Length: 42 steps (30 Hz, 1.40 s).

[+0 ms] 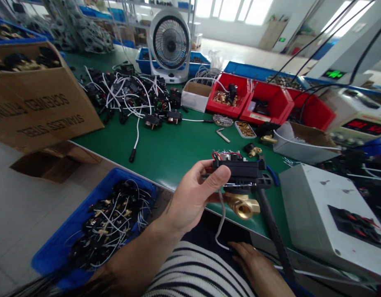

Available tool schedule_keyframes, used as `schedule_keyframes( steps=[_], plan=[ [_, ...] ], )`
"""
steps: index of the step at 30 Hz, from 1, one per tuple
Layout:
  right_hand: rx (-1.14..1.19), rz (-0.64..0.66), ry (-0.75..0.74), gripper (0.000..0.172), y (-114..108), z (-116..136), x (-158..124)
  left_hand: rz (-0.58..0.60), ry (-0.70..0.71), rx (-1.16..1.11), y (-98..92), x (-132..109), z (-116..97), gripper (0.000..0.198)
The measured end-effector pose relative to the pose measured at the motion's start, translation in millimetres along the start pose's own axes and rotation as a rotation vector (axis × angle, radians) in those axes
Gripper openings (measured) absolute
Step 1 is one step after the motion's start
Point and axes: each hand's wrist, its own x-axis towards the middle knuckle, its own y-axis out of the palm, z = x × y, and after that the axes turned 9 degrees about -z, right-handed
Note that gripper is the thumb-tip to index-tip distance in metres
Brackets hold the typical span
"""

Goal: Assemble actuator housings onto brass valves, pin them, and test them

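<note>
My left hand (pixel 190 194) is closed around a black valve actuator (pixel 240 170), its thumb pressed on the near side. Red wires and small metal parts show on top of the housing. Below it sits a brass valve body (pixel 243 206) with a threaded opening facing me. A grey cable (pixel 223 218) hangs from the unit to my lap. Down there, my right hand (pixel 255 264) has its fingers at the cable's lower end; they partly hide what they hold. Just behind the actuator, a black tool with a ribbed hose (pixel 272 227) runs downward.
Many black actuators with white cables (pixel 131 93) are piled at the back left, near a fan (pixel 170 45). Red bins (pixel 266 117) and a dish of brass parts (pixel 246 129) stand behind. A grey control box (pixel 317 206) is right; a blue crate (pixel 48 251) lies lower left.
</note>
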Motion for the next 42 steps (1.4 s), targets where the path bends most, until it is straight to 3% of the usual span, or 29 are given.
schedule_keyframes(
  steps=[9, 15, 20, 31, 42],
  plan=[
    [0.032, 0.014, 0.071, 0.033, 0.1, -5.8, -9.2, 0.001, 0.012, -0.01, -0.1, -0.1, -1.3, 0.062],
    [0.044, 0.152, 0.139, 0.038, -1.2, -3.8, -9.8, 0.014, 0.028, -0.022, -0.8, -0.7, -4.2, 0.061],
    [0.019, 0.183, 0.182, 0.041, -3.8, -3.5, -10.1, 0.019, 0.028, -0.017, -1.6, -1.6, -4.8, 0.061],
    [0.013, 0.047, 0.083, 0.035, -2.9, -6.0, -13.3, 0.017, 0.038, -0.005, -2.4, -2.0, -5.9, 0.064],
    [0.01, 0.001, 0.024, 0.033, -2.1, -10.0, -12.0, 0.05, 0.029, -0.017, -5.0, -1.3, -7.8, 0.058]
  ],
)
